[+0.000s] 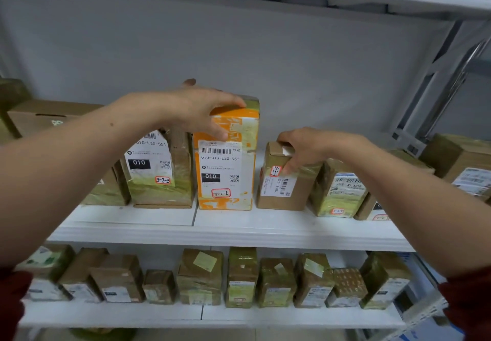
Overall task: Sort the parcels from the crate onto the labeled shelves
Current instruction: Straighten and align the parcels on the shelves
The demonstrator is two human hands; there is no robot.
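Orange cardboard is filling the left hand (202, 109), which is gripping the top of the tall orange parcel (225, 162), thumb pressing on its front. The right hand (305, 149) is clasping the small brown box (284, 189) just beside it. Both are standing upright on the upper white shelf (239, 226), between taped brown parcels (159, 181); a row of parcels (241, 274) is lining the lower shelf (239, 315).

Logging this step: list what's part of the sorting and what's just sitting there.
In use: left hand gripping tall orange-and-white parcel; right hand gripping small brown cardboard parcel.
Idle: brown taped box marked 3-2-5; row of taped brown parcels below.
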